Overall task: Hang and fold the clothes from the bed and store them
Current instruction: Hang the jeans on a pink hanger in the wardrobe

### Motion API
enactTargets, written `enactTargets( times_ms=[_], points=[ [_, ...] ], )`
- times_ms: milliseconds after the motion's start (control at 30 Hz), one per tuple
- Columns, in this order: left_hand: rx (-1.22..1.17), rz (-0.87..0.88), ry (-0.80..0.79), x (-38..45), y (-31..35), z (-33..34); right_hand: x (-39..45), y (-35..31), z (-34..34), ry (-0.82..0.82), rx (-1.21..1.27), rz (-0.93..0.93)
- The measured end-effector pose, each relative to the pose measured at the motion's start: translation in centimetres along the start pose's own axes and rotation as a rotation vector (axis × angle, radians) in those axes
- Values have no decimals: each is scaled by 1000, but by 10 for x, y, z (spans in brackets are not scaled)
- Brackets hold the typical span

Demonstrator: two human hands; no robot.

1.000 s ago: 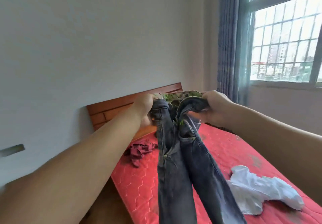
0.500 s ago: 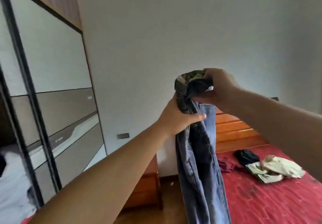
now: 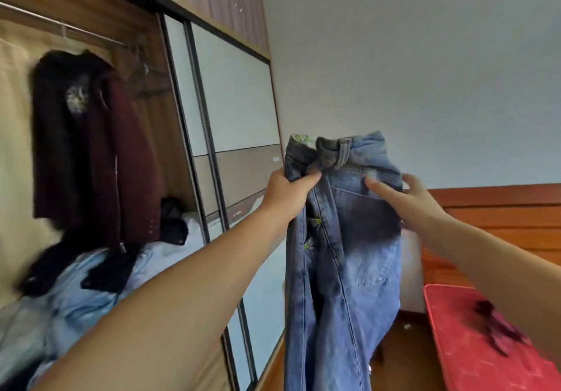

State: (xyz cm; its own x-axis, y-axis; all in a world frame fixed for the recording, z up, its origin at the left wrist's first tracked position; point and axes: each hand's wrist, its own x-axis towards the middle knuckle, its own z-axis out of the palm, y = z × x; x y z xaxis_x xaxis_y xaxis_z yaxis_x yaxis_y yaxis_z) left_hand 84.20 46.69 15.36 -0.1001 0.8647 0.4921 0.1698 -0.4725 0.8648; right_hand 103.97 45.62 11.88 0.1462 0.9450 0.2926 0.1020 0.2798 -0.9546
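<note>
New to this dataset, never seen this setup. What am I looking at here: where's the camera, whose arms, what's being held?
There is no robot. A person wears one wide-angle camera on the head, so the two bare arms reaching in from below are their own. The left hand grips a pair of blue jeans near the waistband. The right hand is at the back pocket side with fingers spread; blur hides whether it grips. The jeans hang down in the air. On the left is an open wardrobe with a rail, a dark red coat hanging from it, and a pile of pale and black clothes below. On the right is a corner of the red mattress, with a blurred dark garment on it.
</note>
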Motion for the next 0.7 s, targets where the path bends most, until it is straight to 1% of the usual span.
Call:
enactTargets(
  times_ms=[67,100,133,200,300,433,567,700],
  points=[
    [26,-23,-12,-2,1,-35,2,-3,31,-189,172,77],
    [38,-28,-16,-3,2,-53,3,-6,48,-235,215,77],
    [51,-29,-12,-4,2,-72,4,-9,67,-249,223,50],
    [82,-29,32,-6,1,-109,7,-14,109,-228,212,-7],
    [110,-28,165,-9,-4,-165,11,-23,179,-221,217,-60],
    [147,-43,329,-5,-13,-241,13,-42,271,-290,232,-122],
    [172,-85,385,6,-20,-317,20,-61,350,-354,240,-167],
    [140,-34,444,17,-29,-363,26,-79,417,-414,299,-221]
  ],
)
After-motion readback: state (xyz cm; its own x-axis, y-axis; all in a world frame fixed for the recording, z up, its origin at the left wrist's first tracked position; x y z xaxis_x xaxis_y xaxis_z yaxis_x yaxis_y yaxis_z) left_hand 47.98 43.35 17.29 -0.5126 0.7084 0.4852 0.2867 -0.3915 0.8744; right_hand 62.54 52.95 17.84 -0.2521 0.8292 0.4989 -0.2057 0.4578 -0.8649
